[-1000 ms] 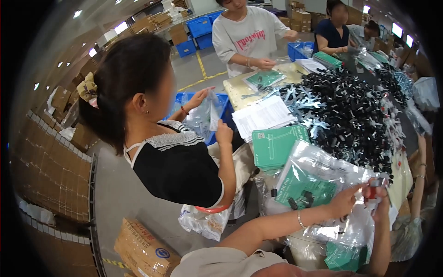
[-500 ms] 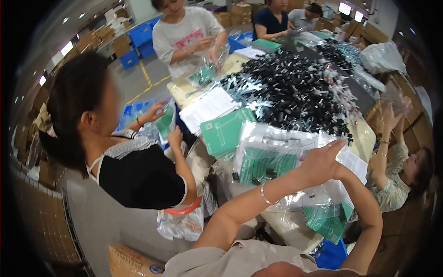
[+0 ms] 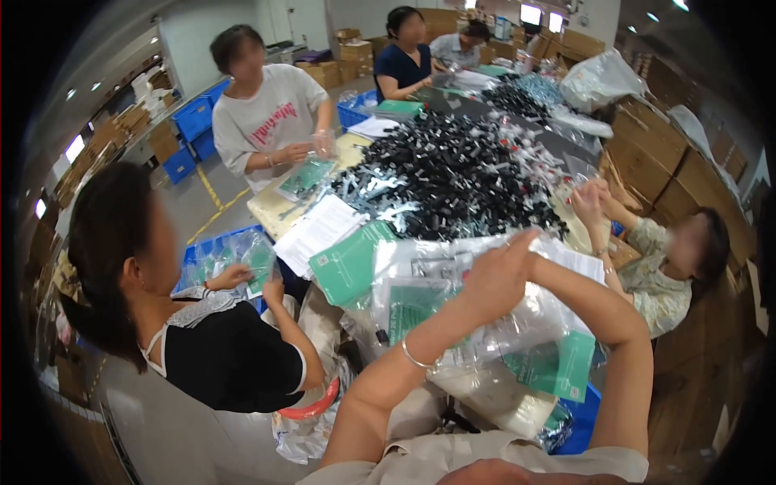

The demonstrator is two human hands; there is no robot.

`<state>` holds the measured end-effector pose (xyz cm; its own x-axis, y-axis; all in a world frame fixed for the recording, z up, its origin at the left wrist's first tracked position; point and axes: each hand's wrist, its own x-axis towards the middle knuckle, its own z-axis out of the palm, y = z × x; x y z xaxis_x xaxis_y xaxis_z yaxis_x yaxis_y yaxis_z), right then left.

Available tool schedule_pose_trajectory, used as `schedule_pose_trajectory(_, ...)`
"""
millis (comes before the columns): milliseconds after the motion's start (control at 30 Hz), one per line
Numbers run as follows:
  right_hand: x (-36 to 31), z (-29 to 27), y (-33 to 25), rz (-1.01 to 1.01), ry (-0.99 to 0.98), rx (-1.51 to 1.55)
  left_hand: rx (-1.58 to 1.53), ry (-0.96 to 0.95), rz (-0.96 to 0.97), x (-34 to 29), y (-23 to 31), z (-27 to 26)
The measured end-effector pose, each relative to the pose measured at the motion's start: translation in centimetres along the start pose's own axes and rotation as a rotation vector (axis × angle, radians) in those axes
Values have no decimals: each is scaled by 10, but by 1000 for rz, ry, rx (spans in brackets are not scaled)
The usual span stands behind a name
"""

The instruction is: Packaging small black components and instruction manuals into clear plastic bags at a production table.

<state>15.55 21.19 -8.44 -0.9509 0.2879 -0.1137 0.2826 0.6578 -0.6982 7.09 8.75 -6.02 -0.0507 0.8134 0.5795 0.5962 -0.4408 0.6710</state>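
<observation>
A clear plastic bag with a green booklet inside lies across the near end of the table. My left hand, with a bracelet at its wrist, is closed at the bag's upper right part. My right hand meets it there and overlaps it; its fingers are mostly hidden. More clear film spreads under both hands. Green booklets stick out below the film, near my right forearm. A stack of green booklets sits to the left of the bag.
A big heap of black parts covers the table's middle, with metal wrenches on its left. White printed sheets lie near them. Co-workers handle bags at both sides. A blue bin stands below the near edge.
The view has shifted, so the scene sits further left and lower. My joined hands have moved left over the bag. The left co-worker's hands have lowered with a green booklet.
</observation>
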Motion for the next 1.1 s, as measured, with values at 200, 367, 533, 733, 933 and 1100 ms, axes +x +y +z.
schedule_pose_trajectory(200,-54,-88,48,50,-89,-40,-15,-29,-11,13,2,5)
schedule_pose_trajectory(367,-6,-7,-41,-89,-117,-85,-178,41,-56,9,-10,-23)
schedule_pose_trajectory(533,-60,-32,-73,-97,-82,-185,-278,87,-174,5,-7,-52)
schedule_pose_trajectory(733,-119,-35,-86,-404,212,-913,-389,129,-220,3,32,-102)
schedule_pose_trajectory(933,-149,-35,-163,-803,816,-947,-614,-2,-141,16,107,-105)
schedule_pose_trajectory(1100,-170,-30,-203,-808,1134,-680,-659,13,58,-2,185,-81)
